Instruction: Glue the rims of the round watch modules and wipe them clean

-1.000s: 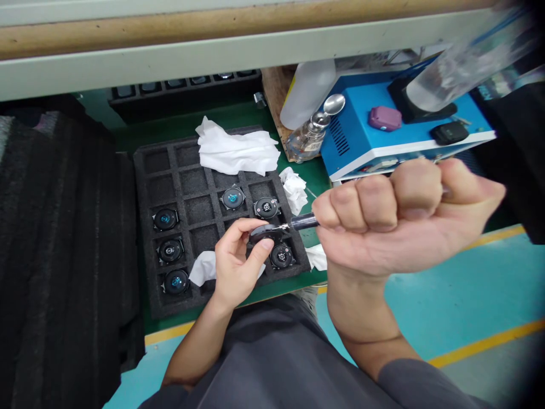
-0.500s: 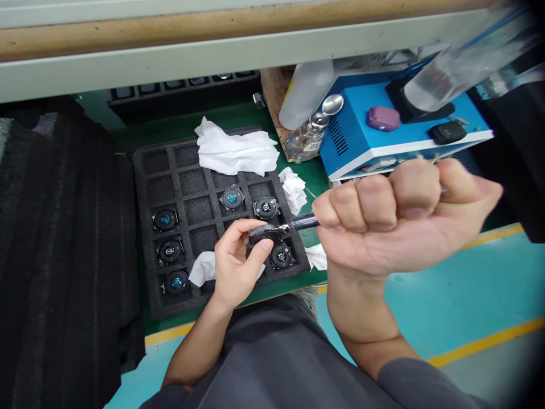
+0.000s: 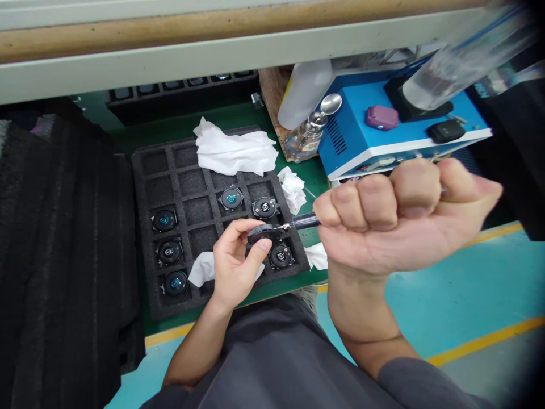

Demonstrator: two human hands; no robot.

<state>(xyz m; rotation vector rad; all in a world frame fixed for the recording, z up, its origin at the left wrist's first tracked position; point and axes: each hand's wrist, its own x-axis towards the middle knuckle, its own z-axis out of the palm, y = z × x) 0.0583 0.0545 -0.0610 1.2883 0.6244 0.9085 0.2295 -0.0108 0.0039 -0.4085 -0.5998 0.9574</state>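
Observation:
My left hand (image 3: 238, 264) pinches a round black watch (image 3: 260, 233) between thumb and fingers, tilted above the foam tray (image 3: 198, 204). My right hand (image 3: 395, 218) is wrapped in a fist around a screwdriver (image 3: 304, 221), its dark shaft and thin metal tip sticking out to the left. That tip meets the watch's right edge; the exact contact is too small to make out. White tissue (image 3: 203, 268) lies under my left hand. Beside the held watch, another watch (image 3: 280, 256) rests in a tray pocket, with one more (image 3: 264, 208) above it.
Several more watches (image 3: 164, 220) sit in the tray, and a white cloth (image 3: 234, 150) covers its far pockets. Crumpled tissue (image 3: 292, 190), a glass bottle (image 3: 304, 138) and a blue box (image 3: 361, 130) stand right. Stacked black foam (image 3: 63, 255) rises at left; a shelf edge (image 3: 213, 51) spans overhead.
Almost nothing differs. The view has shifted very slightly, and both hands keep the same hold, with the screwdriver tip still at the watch's edge.

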